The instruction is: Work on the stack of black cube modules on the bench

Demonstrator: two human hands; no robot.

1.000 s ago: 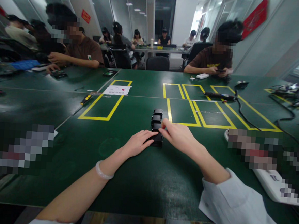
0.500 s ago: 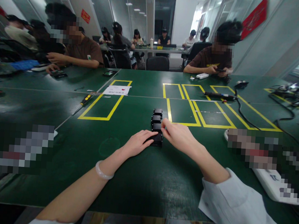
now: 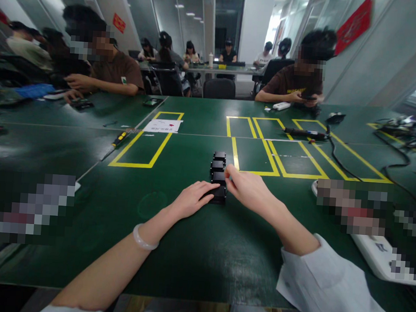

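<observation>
Several small black box-shaped parts (image 3: 219, 166) stand in a row running away from me on the green table (image 3: 183, 254). Over the nearest black part (image 3: 219, 195) lies my left hand (image 3: 195, 198), its fingers stretched out and their tips touching the top. My right hand (image 3: 248, 186) is at the row's right side, beside the second-nearest part, with thumb and fingers pinched together. Whatever sits in that pinch, if anything, is hidden or too small to name.
Yellow tape outlines (image 3: 256, 172) mark the table. A yellow-black screwdriver (image 3: 119, 139) and a paper sheet (image 3: 163, 125) lie left. Right are a corded black tool (image 3: 306, 134), a white power strip (image 3: 375, 262) and tangled cables (image 3: 405, 129). Two people sit opposite.
</observation>
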